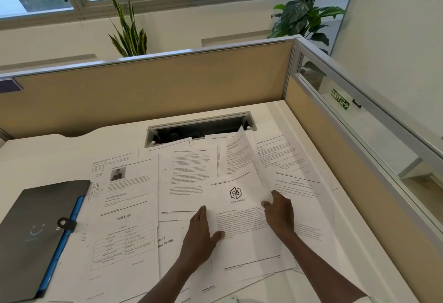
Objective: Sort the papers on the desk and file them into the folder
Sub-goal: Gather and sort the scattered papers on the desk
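Several printed sheets lie spread and overlapping across the white desk (43,154). A dark grey folder (36,228) with a blue spine and a snap clasp lies closed at the left. My left hand (200,235) rests flat, fingers apart, on the left edge of a sheet bearing an "A.B. Industries" logo (239,221). My right hand (279,214) pinches the lower edge of another sheet (242,158), which stands lifted and curled above the logo page. An "ANNEXURE" page (124,238) with a table lies between the folder and my left hand.
An open cable tray slot (199,126) sits at the back of the desk, partly covered by paper. Tan partition walls (143,91) close off the back and right sides. Plants (127,26) stand behind the partition under the windows.
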`<state>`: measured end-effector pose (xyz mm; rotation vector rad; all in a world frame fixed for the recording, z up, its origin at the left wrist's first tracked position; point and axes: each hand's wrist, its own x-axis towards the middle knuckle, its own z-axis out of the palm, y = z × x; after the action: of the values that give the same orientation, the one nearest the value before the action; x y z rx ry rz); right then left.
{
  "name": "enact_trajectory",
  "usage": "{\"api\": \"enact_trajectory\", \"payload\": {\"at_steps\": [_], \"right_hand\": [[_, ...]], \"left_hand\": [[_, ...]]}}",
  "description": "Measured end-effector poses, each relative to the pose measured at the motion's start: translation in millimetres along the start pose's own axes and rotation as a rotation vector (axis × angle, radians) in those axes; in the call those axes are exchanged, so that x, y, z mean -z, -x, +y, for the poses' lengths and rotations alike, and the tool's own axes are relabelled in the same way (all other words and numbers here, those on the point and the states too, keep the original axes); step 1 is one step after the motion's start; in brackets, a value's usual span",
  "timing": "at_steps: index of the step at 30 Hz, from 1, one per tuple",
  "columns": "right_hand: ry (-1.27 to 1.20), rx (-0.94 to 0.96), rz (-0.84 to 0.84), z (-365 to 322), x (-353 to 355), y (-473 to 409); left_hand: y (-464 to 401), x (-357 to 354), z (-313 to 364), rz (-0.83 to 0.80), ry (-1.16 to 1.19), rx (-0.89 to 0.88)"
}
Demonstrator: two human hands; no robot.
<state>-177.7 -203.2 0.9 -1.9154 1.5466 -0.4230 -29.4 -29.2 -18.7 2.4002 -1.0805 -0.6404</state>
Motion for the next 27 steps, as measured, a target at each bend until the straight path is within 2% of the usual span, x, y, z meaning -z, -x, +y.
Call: {"api": "enact_trajectory", "payload": {"at_steps": [8,12,15,17,22,27], "right_hand": [[-0.219,0.088,0.050,3.7,16.2,-7.7],[-0.371,0.121,-0.034,-1.9,31.7,-8.3],[-0.502,0.118,-0.124,-7.3,42.2,-8.8],[-0.561,0.123,-0.130,-11.6,46.3,-9.6],[-0.524,0.211,-0.015,-32.0,56.6,-14.1],[-0.543,0.317,0.115,-53.0,69.3,-13.4]], "left_hand": [[-27.2,25.0,28.2,0.196,0.492,0.180],[-37.2,52.6,45.5,0.116,0.754,0.162],[-41.6,75.5,58.7,0.076,0.770,0.042],[-42.9,85.8,68.5,0.138,0.785,0.026],[-38.4,93.8,94.2,0.394,0.777,-0.041],[-26.8,105.5,108.8,0.564,0.816,-0.135]]}}
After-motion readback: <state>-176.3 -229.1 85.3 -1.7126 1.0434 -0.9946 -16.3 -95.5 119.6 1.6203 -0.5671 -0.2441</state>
